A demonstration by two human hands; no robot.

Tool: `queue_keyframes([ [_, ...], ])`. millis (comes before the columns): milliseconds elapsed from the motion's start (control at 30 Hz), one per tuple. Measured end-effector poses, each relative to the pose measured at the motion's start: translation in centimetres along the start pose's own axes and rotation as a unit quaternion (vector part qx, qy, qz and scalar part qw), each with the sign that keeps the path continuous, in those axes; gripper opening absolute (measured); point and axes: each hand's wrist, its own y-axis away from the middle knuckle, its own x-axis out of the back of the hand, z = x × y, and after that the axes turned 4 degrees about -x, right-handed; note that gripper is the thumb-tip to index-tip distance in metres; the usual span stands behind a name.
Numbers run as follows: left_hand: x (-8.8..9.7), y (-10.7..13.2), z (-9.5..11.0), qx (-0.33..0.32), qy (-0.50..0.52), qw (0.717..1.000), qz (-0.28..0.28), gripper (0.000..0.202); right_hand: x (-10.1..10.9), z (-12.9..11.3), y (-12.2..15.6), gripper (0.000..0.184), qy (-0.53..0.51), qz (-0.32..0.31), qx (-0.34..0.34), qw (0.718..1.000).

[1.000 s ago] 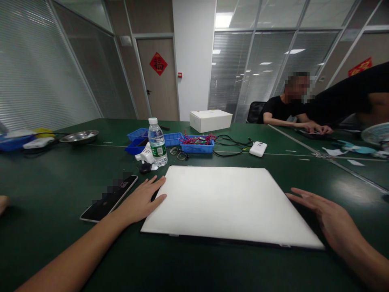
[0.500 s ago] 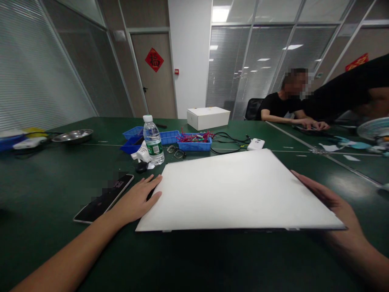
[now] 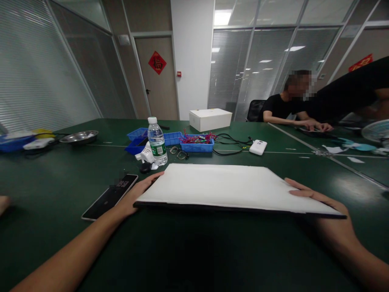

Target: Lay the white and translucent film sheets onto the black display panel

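Observation:
A flat white panel [image 3: 219, 186] with a thin black edge is held nearly level in front of me, a little above the green table. My left hand [image 3: 140, 192] grips its left side, with the fingers along the edge and partly hidden behind it. On the opposite side, my right hand [image 3: 330, 207] is wrapped round the edge, fingers over the top and palm below. A phone [image 3: 111, 197] with a lit clock lies just left of my left hand. Past the panel's far edge stands a water bottle [image 3: 157, 142], close to a black computer mouse [image 3: 145, 167].
Behind the panel are glasses [image 3: 179, 153], a blue tray [image 3: 197, 146] of red wires, black cables [image 3: 229, 142], a white device [image 3: 258, 147] and a white box [image 3: 210, 119]. A metal dish [image 3: 79, 138] sits left. A person [image 3: 281, 107] works at the far right.
The panel has tipped flatter, its far edge dropping and its near edge rising to show the black rim. My right fingers now lie over its top. A blurred skin-toned shape appears at the left edge.

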Motion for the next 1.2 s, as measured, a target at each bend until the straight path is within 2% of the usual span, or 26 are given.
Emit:
queue_keyframes([
  [100, 0.1, 0.1, 0.2, 0.001, 0.022, 1.000, -0.016, 0.057, -0.1, -0.4, 0.0, 0.033, -0.012, 0.013, -0.019, 1.000],
  [267, -0.3, 0.5, 1.1, -0.070, -0.097, 0.993, -0.017, 0.081, 0.0, -1.0, 0.1, 0.038, -0.001, 0.016, -0.029, 0.999],
  [367, -0.4, 0.4, 1.3, -0.086, -0.136, 0.987, -0.001, 0.074, -0.1, -1.2, 0.1, 0.042, 0.010, 0.018, -0.026, 0.999],
  [433, -0.4, 0.1, 1.4, -0.089, -0.146, 0.985, 0.015, 0.066, -0.2, -1.4, 0.3, 0.045, 0.021, 0.047, -0.008, 0.999],
  [533, -0.7, -0.1, 1.6, -0.081, -0.159, 0.983, 0.035, 0.054, -0.1, -1.8, 0.7, 0.055, 0.041, 0.161, 0.060, 0.984],
  [600, -0.9, -0.1, 1.8, -0.054, -0.167, 0.983, 0.049, 0.047, 0.1, -2.0, 1.0, 0.069, 0.050, 0.236, 0.158, 0.957],
  [667, -1.1, -0.1, 1.9, -0.025, -0.175, 0.982, 0.063, 0.043, 0.2, -2.2, 1.2, 0.079, 0.085, 0.264, 0.291, 0.916],
  [733, -1.2, 0.0, 1.8, -0.018, -0.176, 0.982, 0.073, 0.042, 0.1, -2.4, 1.5, 0.067, 0.166, 0.226, 0.411, 0.867],
  [800, -1.2, 0.0, 1.6, -0.037, -0.174, 0.982, 0.071, 0.039, -0.3, -2.8, 2.0, 0.046, 0.246, 0.148, 0.500, 0.817],
  [833, -1.2, 0.0, 1.5, -0.053, -0.172, 0.981, 0.067, 0.037, -0.6, -3.1, 2.3, 0.039, 0.267, 0.110, 0.531, 0.797],
  [900, -1.1, -0.1, 1.2, -0.082, -0.173, 0.980, 0.059, 0.034, -1.1, -3.6, 2.9, 0.037, 0.276, 0.057, 0.568, 0.773],
  [967, -1.1, -0.2, 0.9, -0.103, -0.172, 0.978, 0.059, 0.032, -1.3, -3.9, 3.3, 0.040, 0.270, 0.041, 0.575, 0.771],
  [1133, -1.6, 0.0, 1.5, -0.136, -0.183, 0.971, 0.076, 0.033, -0.3, -3.8, 3.6, 0.049, 0.271, 0.050, 0.545, 0.792],
  [1200, -1.9, 0.2, 2.1, -0.137, -0.181, 0.971, 0.079, 0.034, 0.5, -3.7, 3.5, 0.042, 0.271, 0.052, 0.506, 0.817],
])
